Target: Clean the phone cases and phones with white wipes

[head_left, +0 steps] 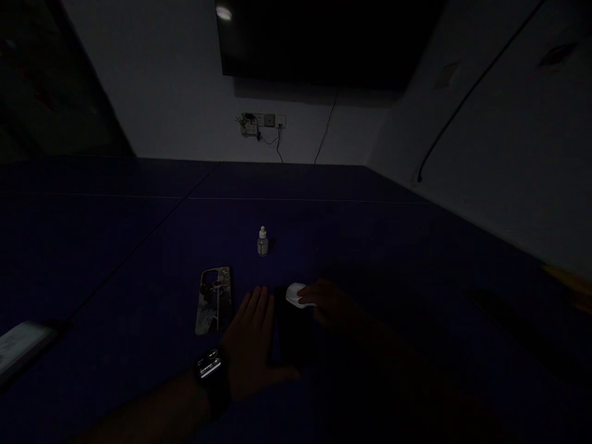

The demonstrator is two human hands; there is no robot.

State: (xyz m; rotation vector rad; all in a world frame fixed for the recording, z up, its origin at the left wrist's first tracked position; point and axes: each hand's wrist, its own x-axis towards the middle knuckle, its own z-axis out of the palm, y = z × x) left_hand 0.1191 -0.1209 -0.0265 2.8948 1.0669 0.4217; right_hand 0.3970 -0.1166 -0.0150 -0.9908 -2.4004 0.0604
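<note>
My right hand [329, 300] pinches a small white cloth [295, 295], whether fabric or tissue I cannot tell, against the upper end of a dark phone-shaped slab [295, 336]. My left hand [252, 339] lies flat beside that slab, fingers stretched forward, the thumb along its lower end. A smartwatch [210, 365] with a lit screen is on the left wrist. Left of that hand is a patterned phone case [214, 302] with a camera cutout. A small dropper bottle [263, 243] with a white top stands upright beyond both hands. Darkness hides the slab's details.
A white object [23, 345] lies at the far left of the dark blue table [139, 246]. Something yellow [568, 283] sits at the right edge. On the wall behind are sockets with cables [261, 122] and a large dark screen [319, 43].
</note>
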